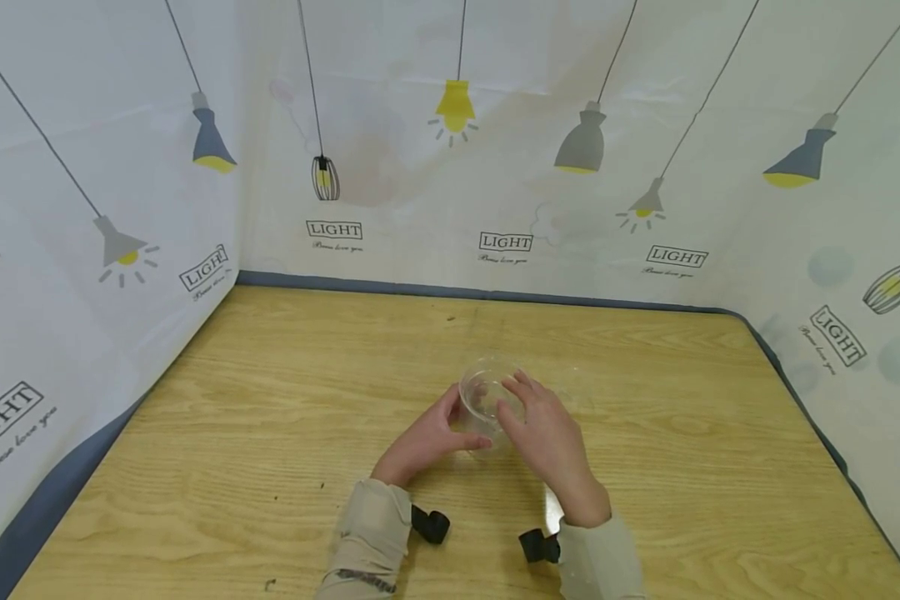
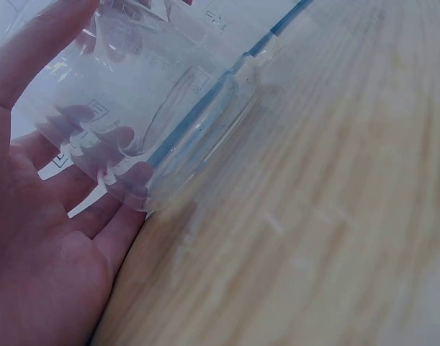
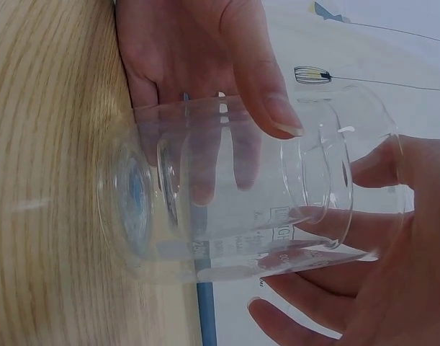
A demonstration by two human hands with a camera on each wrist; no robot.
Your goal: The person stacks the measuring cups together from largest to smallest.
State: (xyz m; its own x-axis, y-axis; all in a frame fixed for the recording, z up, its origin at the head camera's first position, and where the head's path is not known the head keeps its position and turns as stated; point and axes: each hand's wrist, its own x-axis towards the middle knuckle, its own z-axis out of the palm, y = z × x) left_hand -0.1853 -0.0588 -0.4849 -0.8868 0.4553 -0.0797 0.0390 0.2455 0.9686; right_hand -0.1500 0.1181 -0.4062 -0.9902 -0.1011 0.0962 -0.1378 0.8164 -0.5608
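Observation:
A clear glass beaker [image 3: 227,270] with printed markings stands upright on the wooden table, and a smaller clear glass beaker [image 3: 169,194] sits inside it. My left hand [image 1: 427,437] holds the larger beaker from the left, thumb on the near side and fingers behind the glass. At the top, my right hand [image 1: 551,433] has its thumb and a finger at the smaller beaker's rim, pinching it; the other fingers spread outside the larger beaker [image 2: 68,79]. Transparent glass makes the exact contact at the rim hard to read.
The wooden table [image 1: 270,400] meets printed white cloth walls [image 1: 412,192] at the back and both sides. Faint clear outlines appear right of the beakers, too faint to identify. Black wrist cameras [image 1: 430,525] sit at both sleeves.

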